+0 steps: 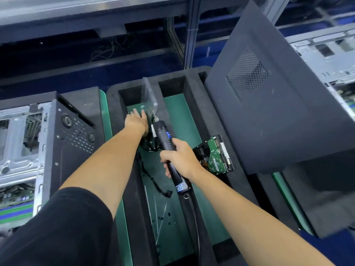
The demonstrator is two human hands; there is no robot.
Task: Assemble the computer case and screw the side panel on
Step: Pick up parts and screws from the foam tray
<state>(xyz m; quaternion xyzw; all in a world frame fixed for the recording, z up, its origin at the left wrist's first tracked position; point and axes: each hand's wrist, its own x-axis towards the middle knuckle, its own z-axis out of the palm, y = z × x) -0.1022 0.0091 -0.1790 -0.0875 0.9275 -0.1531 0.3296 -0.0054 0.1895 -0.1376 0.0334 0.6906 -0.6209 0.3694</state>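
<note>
Both arms reach forward: right hand fingers grip the screwdriver, left hand fingers lie flat.

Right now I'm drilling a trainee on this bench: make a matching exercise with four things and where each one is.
Things:
1. screwdriver
2. hard drive
3. clear bag
4. loose screws

Places:
A. on the foam ridge, right of the right hand
B. on the green mat near the tray's front
C. in the right hand's grip
D. at the tray's far end, by the left hand

Pairs: 1-C, 2-A, 3-D, 4-B
</note>
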